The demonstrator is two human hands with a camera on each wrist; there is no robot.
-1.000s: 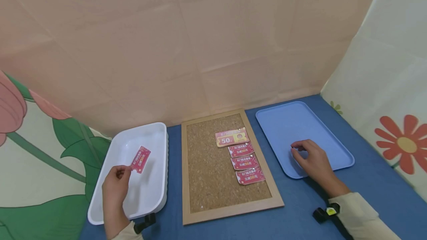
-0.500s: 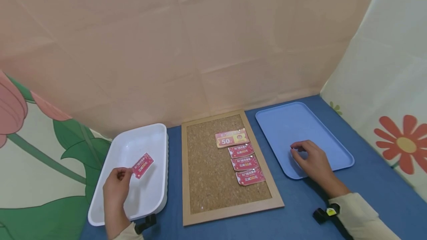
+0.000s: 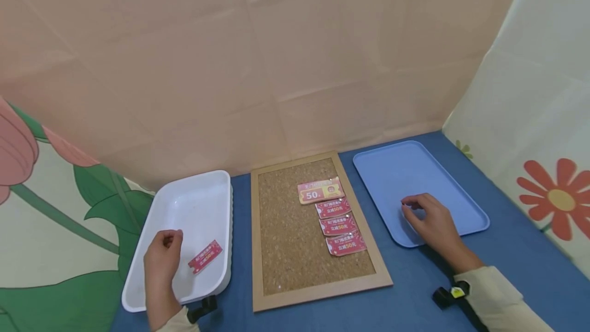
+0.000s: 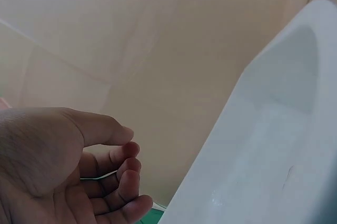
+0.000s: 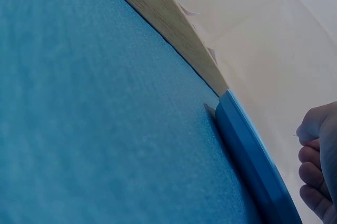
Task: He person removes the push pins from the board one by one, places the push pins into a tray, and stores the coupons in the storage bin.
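My left hand [image 3: 162, 257] is over the white tray [image 3: 221, 188], its fingers loosely curled around nothing. A small red coupon [image 3: 205, 256] appears within the tray's outline, apart from the fingers; whether it lies on the tray floor I cannot tell. In the left wrist view, thumb and fingers of the left hand [image 4: 105, 176] pinch nothing. Above the blue tray [image 3: 396, 168], my right hand [image 3: 433, 222] has thumb and forefinger together. A tiny thin tip, like a pin [image 5: 296, 136], sticks out from the right hand [image 5: 321, 161] in the right wrist view.
Between the trays lies a wood-framed cork board [image 3: 295, 245]. Down its right side are a larger coupon [image 3: 320, 190] and several small red coupons [image 3: 338, 226]. A blue cloth [image 3: 401, 281] covers the table, with a beige backdrop [image 3: 258, 65] behind.
The left hand has let go of the red coupon, which turned and moved down and right within the white tray's outline. The right hand has hardly moved.
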